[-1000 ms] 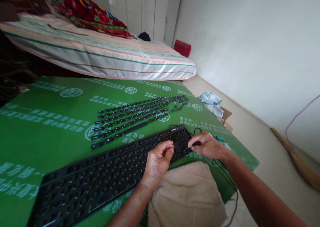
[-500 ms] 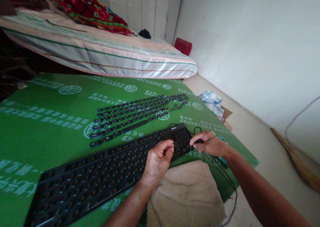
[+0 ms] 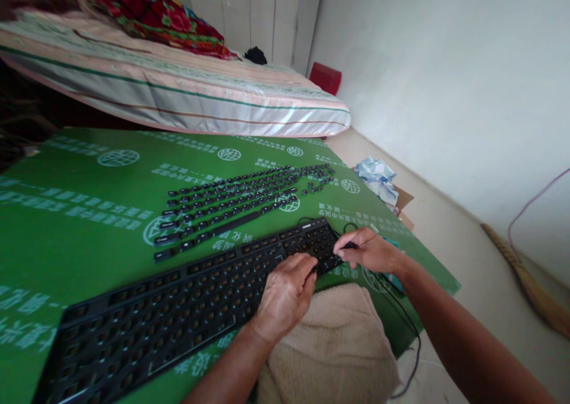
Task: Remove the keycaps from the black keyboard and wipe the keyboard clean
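A long black keyboard (image 3: 178, 309) with its keycaps off lies slantwise on the green table (image 3: 57, 214). My left hand (image 3: 289, 291) is over the front edge near its right end, fingers bent together and the thumb below, seeming to grip it. At the number pad my right hand (image 3: 367, 250) pinches a small black tool (image 3: 350, 245); its tip is hard to make out. Behind the keyboard, loose black keycaps (image 3: 236, 222) are laid out in several rows, with a few scattered at the right end.
A beige cloth (image 3: 333, 344) lies at the front edge. The black cable (image 3: 403, 318) loops off the table by my right arm, near a teal item (image 3: 393, 282) partly hidden. A bed (image 3: 200, 95) stands behind; crumpled packaging (image 3: 376, 175) and a broom (image 3: 525, 273) are on the floor.
My left hand has shifted slightly right and gone from a raised pinch to lying over the keyboard's edge. My right hand has moved slightly left and up with the tool.
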The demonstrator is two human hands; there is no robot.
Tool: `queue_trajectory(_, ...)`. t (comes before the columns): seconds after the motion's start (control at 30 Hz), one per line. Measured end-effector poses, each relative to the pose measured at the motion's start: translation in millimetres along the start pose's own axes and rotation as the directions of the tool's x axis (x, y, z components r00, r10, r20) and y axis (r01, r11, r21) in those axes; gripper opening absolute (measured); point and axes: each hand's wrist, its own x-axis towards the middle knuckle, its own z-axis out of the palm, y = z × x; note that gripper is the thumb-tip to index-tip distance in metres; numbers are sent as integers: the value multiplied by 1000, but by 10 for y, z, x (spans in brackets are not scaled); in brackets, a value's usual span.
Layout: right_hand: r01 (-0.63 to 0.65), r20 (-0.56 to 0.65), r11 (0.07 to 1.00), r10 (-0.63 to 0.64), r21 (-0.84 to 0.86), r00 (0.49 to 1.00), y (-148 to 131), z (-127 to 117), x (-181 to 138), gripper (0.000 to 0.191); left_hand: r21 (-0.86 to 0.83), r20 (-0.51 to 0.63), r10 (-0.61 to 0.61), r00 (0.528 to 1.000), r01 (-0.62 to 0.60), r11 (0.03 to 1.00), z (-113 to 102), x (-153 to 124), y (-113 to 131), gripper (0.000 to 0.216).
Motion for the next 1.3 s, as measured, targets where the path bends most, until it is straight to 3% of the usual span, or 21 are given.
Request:
queue_trajectory(0.17,-9,61,999,11,-44,998,-37,17,126,14,74,79,14,997,-20,997,6,3,4,23)
queue_trajectory(0.4,-59,116,996,67,-71,991,-98,27,195,13,82,102,13,995,-22,996,-14,22,28,19)
queue_trajectory(0.57,-68,125,996,75,-58,989,-102,68,166,21,123,137,5,991,-22,992,-21,25,60,18)
queue_trajectory(0.67,-57,23,998,56,10,998,-41,160,142,29,170,155,-9,988,-18,985,-20,39,91,19)
queue_trajectory(0.77,20,-179,998,-8,61,984,36,303,130,34,207,163,-23,986,-11,978,-14,55,114,20)
queue_trajectory(0.97,95,-537,987,-150,-130,830,117,585,165,36,220,180,-59,982,18,975,-20,70,152,19)
queue_trajectory(1.3,78,-668,980,-184,-185,721,138,648,217,40,301,168,-137,976,82,950,49,184,295,15)
